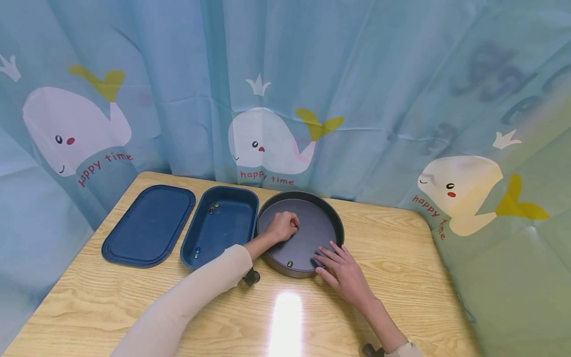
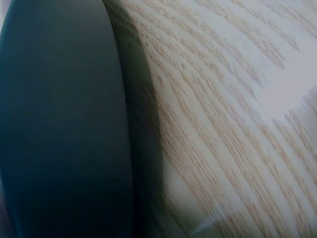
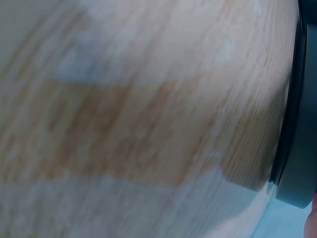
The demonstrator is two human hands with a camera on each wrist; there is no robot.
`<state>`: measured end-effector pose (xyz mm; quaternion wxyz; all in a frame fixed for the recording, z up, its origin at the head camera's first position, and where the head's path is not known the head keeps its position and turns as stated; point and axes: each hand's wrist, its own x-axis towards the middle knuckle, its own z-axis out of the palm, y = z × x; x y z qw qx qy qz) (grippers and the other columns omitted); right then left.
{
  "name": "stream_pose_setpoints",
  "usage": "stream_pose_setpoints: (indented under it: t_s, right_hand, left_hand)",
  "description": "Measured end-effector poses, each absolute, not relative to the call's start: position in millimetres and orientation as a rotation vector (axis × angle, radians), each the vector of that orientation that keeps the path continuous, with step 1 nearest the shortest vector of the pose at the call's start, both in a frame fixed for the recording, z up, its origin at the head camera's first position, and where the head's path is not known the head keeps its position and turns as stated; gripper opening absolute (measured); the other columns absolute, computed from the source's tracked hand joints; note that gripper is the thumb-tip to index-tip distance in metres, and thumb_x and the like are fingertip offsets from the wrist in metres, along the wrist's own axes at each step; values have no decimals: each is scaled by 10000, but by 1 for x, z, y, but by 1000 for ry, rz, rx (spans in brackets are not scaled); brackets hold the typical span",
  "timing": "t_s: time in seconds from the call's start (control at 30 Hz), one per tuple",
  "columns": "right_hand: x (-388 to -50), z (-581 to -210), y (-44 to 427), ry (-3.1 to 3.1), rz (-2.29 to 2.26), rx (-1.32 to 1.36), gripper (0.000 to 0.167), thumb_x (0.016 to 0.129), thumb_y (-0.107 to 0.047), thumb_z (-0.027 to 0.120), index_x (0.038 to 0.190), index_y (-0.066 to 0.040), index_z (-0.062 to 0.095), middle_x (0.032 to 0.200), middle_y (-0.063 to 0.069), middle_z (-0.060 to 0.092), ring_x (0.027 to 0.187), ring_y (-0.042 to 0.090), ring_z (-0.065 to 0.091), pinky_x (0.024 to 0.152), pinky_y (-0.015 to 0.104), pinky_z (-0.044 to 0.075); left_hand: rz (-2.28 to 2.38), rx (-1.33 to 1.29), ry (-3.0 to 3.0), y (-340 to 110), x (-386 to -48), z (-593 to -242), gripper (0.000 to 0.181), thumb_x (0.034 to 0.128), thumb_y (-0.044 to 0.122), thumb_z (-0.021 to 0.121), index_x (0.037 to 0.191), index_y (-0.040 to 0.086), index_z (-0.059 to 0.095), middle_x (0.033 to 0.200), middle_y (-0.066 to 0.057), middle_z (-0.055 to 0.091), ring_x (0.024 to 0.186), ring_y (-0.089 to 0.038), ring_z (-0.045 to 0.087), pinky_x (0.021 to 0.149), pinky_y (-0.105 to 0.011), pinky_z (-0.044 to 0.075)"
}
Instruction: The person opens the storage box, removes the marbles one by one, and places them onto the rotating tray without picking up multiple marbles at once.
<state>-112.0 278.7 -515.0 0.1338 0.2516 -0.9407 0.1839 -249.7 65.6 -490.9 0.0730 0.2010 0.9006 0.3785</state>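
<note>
A round dark grey pan (image 1: 308,248) stands on the table in the head view. Over its inside, my left hand (image 1: 282,226) pinches a small dark marble (image 1: 297,228), mostly hidden by the curled fingers. Near the pan's front wall lies a green marble (image 1: 290,264). My right hand (image 1: 345,273) rests at the pan's right front rim, its fingers spread and reaching over the edge. Left of the pan is a deep blue rectangular tray (image 1: 220,238); a few marbles (image 1: 212,210) sit towards its back and others (image 1: 197,253) towards its front left.
A flat blue lid (image 1: 149,225) lies left of the tray on the wooden table (image 1: 379,238). Behind hangs a blue curtain (image 1: 178,99) with whale prints. The pan wall (image 2: 64,119) fills the left side of the left wrist view.
</note>
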Motion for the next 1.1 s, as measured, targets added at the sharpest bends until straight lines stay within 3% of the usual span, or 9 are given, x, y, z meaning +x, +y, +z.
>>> stream_pose_setpoints:
  t_s: [0.57,0.8,1.1]
  right_hand:
    - [-112,-516,279,-2687,509,741,359,982,-364,627,1231,-126,728,1338,82,626,1350,377,451,1110,583,267]
    - [-112,-517,279,-2703,504,732,367,990,-378,612,1241,-135,724,1347,75,621,1360,362,442,1122,559,256]
    - [-111,-517,279,-2744,500,713,370,989,-387,611,1256,-154,718,1372,54,603,1386,337,414,1129,567,244]
  left_hand:
    - [1193,583,2691,62,-250,-481,77,861,29,761,931,30,728,782,-5,641,751,-144,603,711,-290,495]
    - [1278,621,2660,56,-247,-464,123,876,7,732,998,-5,723,844,-48,679,822,-208,646,758,-338,518]
    - [1435,614,2511,31,-244,-434,144,919,81,711,1059,48,708,933,-42,688,883,-207,659,765,-340,523]
